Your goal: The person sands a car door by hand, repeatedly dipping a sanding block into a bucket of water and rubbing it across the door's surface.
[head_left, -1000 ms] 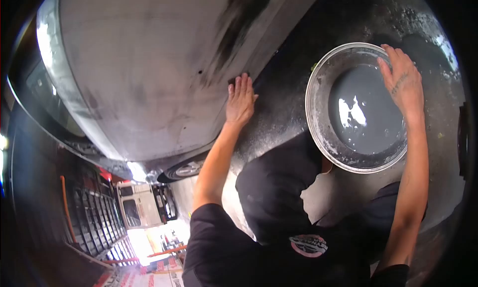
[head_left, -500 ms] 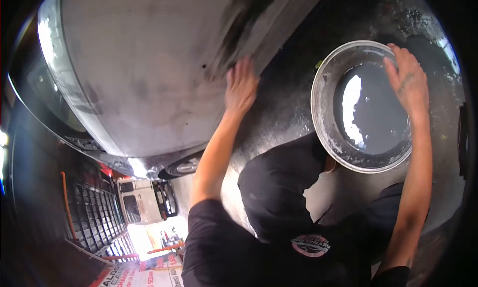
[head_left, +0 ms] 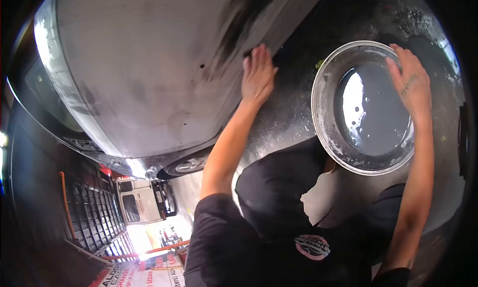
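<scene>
A grey, dull car panel with dark smears fills the upper left. My left hand lies flat against its lower edge, fingers stretched out; a small dark patch shows by the fingertips, too unclear to identify. To the right stands a round metal basin holding grey, cloudy water with a bright reflection. My right hand grips the basin's upper right rim, its thumb on the inner side and its fingers over the edge.
My bent, dark-clothed knee is between the panel and the basin. The floor is wet and dark. A car wheel, a white vehicle, a metal grille and a printed banner show at lower left.
My left hand has moved up and to the right along the panel's edge. More of the dark smear shows. My right hand stays at the basin rim.
</scene>
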Tool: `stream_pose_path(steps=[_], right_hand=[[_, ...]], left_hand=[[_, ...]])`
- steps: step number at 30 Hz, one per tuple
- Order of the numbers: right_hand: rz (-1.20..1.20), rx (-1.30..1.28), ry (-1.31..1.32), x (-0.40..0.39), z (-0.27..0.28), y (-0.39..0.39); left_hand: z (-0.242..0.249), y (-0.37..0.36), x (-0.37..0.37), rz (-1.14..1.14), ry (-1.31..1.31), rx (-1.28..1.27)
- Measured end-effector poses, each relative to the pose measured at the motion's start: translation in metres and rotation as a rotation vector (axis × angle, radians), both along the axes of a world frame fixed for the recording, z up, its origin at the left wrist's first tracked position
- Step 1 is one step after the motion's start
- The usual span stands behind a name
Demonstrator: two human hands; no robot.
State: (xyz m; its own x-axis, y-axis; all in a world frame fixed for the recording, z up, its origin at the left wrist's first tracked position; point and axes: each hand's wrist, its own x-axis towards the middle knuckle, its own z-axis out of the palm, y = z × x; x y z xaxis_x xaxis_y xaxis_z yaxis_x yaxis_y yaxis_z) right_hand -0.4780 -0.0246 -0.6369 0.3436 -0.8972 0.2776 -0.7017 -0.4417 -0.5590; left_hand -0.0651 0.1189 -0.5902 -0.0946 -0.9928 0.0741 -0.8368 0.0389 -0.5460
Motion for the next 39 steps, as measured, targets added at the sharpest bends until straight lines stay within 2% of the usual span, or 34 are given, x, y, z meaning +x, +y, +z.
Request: stream_pose_path(steps=[3, 5, 7, 10, 12, 15, 16, 19, 20, 21, 23, 26, 27, 30, 31, 32, 33, 35, 36, 39], right_hand=[[0.011, -0.014, -0.064, 0.001, -0.005, 0.001], [0.002, -0.03, -0.096, 0.001, -0.003, 0.0], [-0.015, -0.074, 0.009, -0.001, -0.001, 0.0], [-0.023, 0.019, 0.007, 0.002, 0.009, 0.002], [-0.032, -0.011, -0.02, -0.002, 0.001, -0.001], [-0.005, -0.04, -0.068, -0.002, -0.004, -0.004], [0.004, -0.036, -0.086, -0.002, -0.004, -0.002], [0.013, -0.057, -0.061, -0.002, -0.006, -0.003], [-0.012, -0.063, -0.061, -0.005, -0.003, -0.002], [-0.036, -0.047, -0.02, -0.002, 0.003, 0.001], [-0.029, -0.032, 0.011, 0.002, 0.009, 0.003], [0.011, -0.04, -0.002, -0.003, 0.001, 0.003], [-0.003, -0.011, -0.039, -0.003, -0.001, -0.001], [-0.004, 0.031, -0.065, -0.002, -0.003, -0.003], [-0.006, 0.038, -0.062, -0.005, -0.001, -0.003], [-0.009, -0.002, -0.076, -0.004, -0.001, -0.002], [-0.032, 0.001, -0.08, -0.002, 0.001, 0.001], [-0.023, 0.02, 0.011, 0.0, 0.01, 0.002], [-0.026, 0.009, 0.019, 0.002, 0.014, 0.003], [-0.034, -0.044, 0.021, 0.002, 0.009, 0.003]], left_hand=[[-0.003, -0.005, 0.002, -0.102, 0.015, -0.039], [0.001, 0.055, 0.037, -0.039, -0.047, 0.019], [0.005, 0.106, 0.075, 0.045, -0.085, 0.088], [0.011, 0.068, 0.047, 0.008, -0.027, 0.058], [0.005, -0.013, 0.003, -0.039, 0.018, 0.01], [0.0, -0.014, 0.0, -0.072, 0.063, -0.042], [0.002, 0.002, 0.006, -0.083, 0.064, -0.041], [0.021, 0.108, 0.067, 0.154, -0.024, 0.132], [0.028, 0.138, 0.09, 0.139, -0.139, 0.146], [0.036, 0.144, 0.103, -0.003, -0.269, 0.106], [0.06, 0.085, 0.07, 0.036, -0.159, 0.17], [0.067, -0.047, -0.014, -0.218, -0.205, -0.033], [0.069, -0.066, -0.022, -0.277, -0.216, -0.092], [0.092, -0.007, 0.012, -0.224, -0.275, 0.039], [0.098, 0.043, 0.041, -0.122, -0.379, 0.096], [0.105, 0.099, 0.065, 0.044, -0.33, 0.123], [0.11, 0.154, 0.099, 0.105, -0.366, 0.124], [0.126, 0.175, 0.118, 0.044, -0.313, 0.132], [0.125, 0.173, 0.109, 0.064, -0.312, 0.137], [0.106, 0.041, 0.047, -0.076, -0.361, 0.055]])
